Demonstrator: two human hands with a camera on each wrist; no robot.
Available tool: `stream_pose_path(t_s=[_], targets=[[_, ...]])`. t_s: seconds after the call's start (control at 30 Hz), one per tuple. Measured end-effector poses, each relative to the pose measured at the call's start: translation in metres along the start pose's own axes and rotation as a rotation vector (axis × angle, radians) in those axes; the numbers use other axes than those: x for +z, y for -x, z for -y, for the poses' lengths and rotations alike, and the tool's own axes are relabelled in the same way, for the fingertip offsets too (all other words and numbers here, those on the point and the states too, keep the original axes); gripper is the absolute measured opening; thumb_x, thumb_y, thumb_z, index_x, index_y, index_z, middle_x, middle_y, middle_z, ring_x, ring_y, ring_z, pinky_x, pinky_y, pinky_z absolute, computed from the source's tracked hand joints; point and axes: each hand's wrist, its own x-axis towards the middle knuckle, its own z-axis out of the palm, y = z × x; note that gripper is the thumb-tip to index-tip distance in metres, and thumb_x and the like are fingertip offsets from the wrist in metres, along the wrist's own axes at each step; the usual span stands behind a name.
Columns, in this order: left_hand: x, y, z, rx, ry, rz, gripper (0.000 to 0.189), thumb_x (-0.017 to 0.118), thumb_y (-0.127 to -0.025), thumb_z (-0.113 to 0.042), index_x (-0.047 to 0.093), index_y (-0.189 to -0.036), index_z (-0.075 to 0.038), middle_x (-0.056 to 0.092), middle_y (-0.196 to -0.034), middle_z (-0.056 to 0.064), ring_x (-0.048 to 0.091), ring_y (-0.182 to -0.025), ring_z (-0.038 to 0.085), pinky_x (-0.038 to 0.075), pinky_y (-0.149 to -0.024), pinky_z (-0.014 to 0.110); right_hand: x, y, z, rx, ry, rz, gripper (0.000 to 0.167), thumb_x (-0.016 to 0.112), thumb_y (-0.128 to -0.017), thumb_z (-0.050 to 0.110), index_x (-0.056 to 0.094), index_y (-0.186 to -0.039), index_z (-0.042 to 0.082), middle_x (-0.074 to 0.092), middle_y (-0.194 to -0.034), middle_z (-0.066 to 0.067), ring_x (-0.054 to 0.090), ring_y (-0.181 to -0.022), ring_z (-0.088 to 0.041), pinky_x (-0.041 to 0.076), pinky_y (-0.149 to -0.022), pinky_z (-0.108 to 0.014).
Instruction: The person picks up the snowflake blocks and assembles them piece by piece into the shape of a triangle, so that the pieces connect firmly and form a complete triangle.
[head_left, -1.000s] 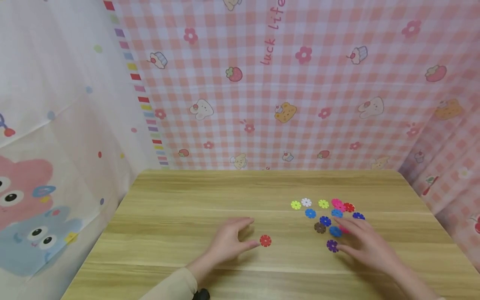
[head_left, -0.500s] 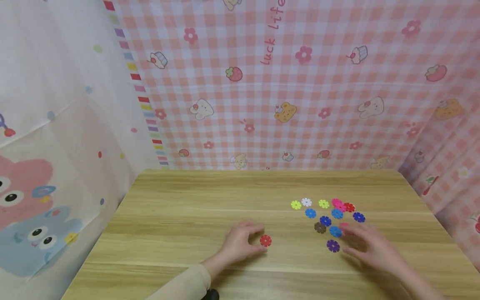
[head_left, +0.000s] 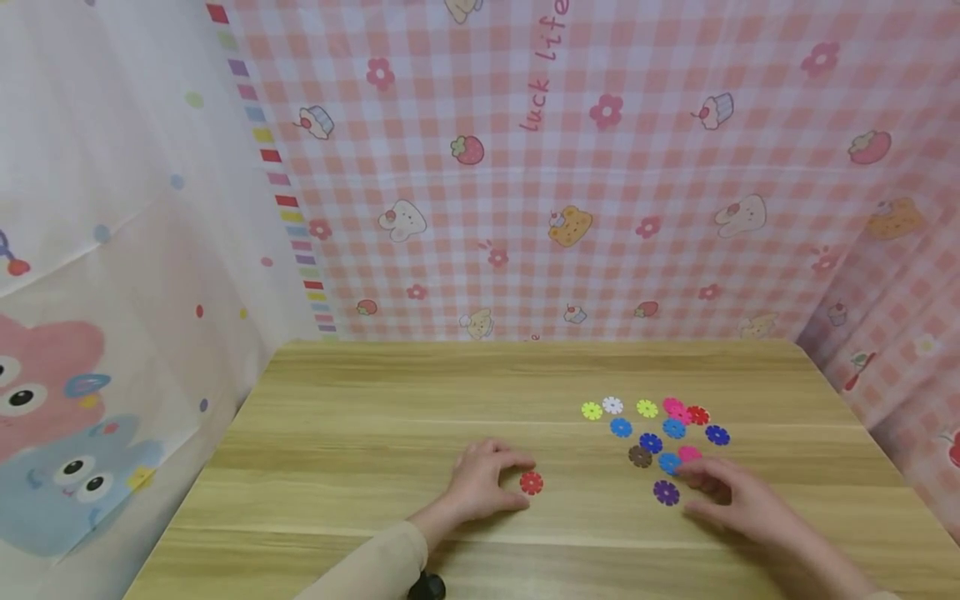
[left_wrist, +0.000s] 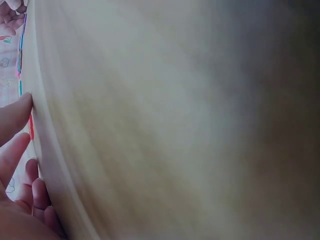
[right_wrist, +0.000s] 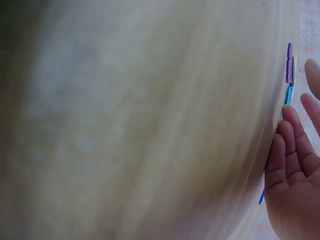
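My left hand (head_left: pixel 483 483) is low over the table, index finger and thumb spread on either side of a red notched plastic disc (head_left: pixel 531 482) that lies flat. In the left wrist view, that red disc (left_wrist: pixel 31 127) shows edge-on between the thumb and index fingertips. My right hand (head_left: pixel 738 497) hovers with curved, parted fingers at the near side of the scattered discs, holding nothing. Its fingertips come right at a blue disc (head_left: pixel 669 463) and a pink disc (head_left: pixel 689 454). A purple disc (head_left: pixel 666 492) lies just left of its thumb.
Several more discs lie on the wooden table (head_left: pixel 360 400) beyond the right hand, among them a brown disc (head_left: pixel 640 456), a white disc (head_left: pixel 612 405) and a yellow disc (head_left: pixel 592 411). A pink checked cloth (head_left: pixel 525 192) hangs behind the table.
My left hand has moved right, bringing its thumb and index finger around the red disc. The right hand has drawn back slightly toward the near right, away from the purple disc.
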Motion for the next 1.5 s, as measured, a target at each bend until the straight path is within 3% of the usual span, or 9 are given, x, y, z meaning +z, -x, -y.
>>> stream_pose_path(t_s=[0.27, 0.43, 0.67, 0.87, 1.1, 1.5], targets=[[0.003, -0.004, 0.001, -0.008, -0.004, -0.009, 0.033, 0.087, -0.072, -0.032, 0.074, -0.102, -0.032, 0.06, -0.115, -0.004, 0.049, -0.111, 0.021, 0.034, -0.096, 0.046, 0.007, -0.005, -0.002, -0.074, 0.029, -0.007, 0.039, 0.083, -0.077, 0.012, 0.069, -0.113, 0.004, 0.058, -0.089, 0.008, 0.054, -0.078, -0.007, 0.051, -0.066, -0.023], [0.004, -0.006, -0.001, -0.025, -0.007, -0.015, 0.03, 0.088, -0.071, -0.032, 0.073, -0.096, -0.031, 0.059, -0.106, -0.008, 0.048, -0.104, 0.018, 0.033, -0.089, 0.041, 0.011, -0.006, -0.005, -0.079, 0.057, -0.011, 0.036, 0.083, -0.078, 0.014, 0.071, -0.111, 0.009, 0.053, -0.086, 0.013, 0.049, -0.073, -0.003, 0.047, -0.06, -0.022], [0.005, -0.005, 0.0, -0.014, 0.002, -0.03, 0.031, 0.089, -0.069, -0.027, 0.067, -0.092, -0.029, 0.062, -0.108, -0.009, 0.051, -0.108, 0.02, 0.034, -0.093, 0.044, 0.016, -0.007, -0.008, -0.074, 0.096, -0.03, 0.033, 0.083, -0.076, 0.013, 0.072, -0.107, 0.012, 0.049, -0.082, 0.017, 0.045, -0.07, -0.002, 0.043, -0.057, -0.022], [0.004, -0.006, 0.0, 0.033, 0.085, -0.03, 0.032, 0.09, -0.069, -0.016, 0.066, -0.089, -0.025, 0.061, -0.081, -0.018, 0.051, -0.089, 0.008, 0.032, -0.085, 0.038, 0.014, -0.011, -0.005, -0.028, 0.097, -0.004, 0.03, 0.083, -0.076, 0.013, 0.07, -0.103, 0.015, 0.048, -0.081, 0.014, 0.043, -0.07, -0.003, 0.041, -0.057, -0.022], [0.002, -0.005, -0.002, 0.08, 0.127, -0.047, 0.032, 0.09, -0.069, -0.013, 0.069, -0.09, -0.023, 0.065, -0.078, -0.017, 0.056, -0.082, 0.004, 0.035, -0.087, 0.04, 0.013, -0.009, -0.003, 0.005, 0.019, -0.01, 0.033, 0.083, -0.075, 0.007, 0.063, -0.098, 0.017, 0.053, -0.084, 0.009, 0.045, -0.071, -0.006, 0.041, -0.059, -0.023], [0.001, -0.004, 0.0, 0.016, 0.29, -0.009, 0.028, 0.086, -0.075, -0.007, 0.07, -0.096, -0.017, 0.069, -0.079, -0.008, 0.06, -0.072, 0.002, 0.048, -0.07, 0.024, 0.01, -0.009, -0.003, 0.114, -0.039, -0.015, 0.024, 0.075, -0.083, 0.003, 0.06, -0.097, 0.015, 0.056, -0.084, 0.009, 0.051, -0.074, -0.005, 0.047, -0.062, -0.023]])
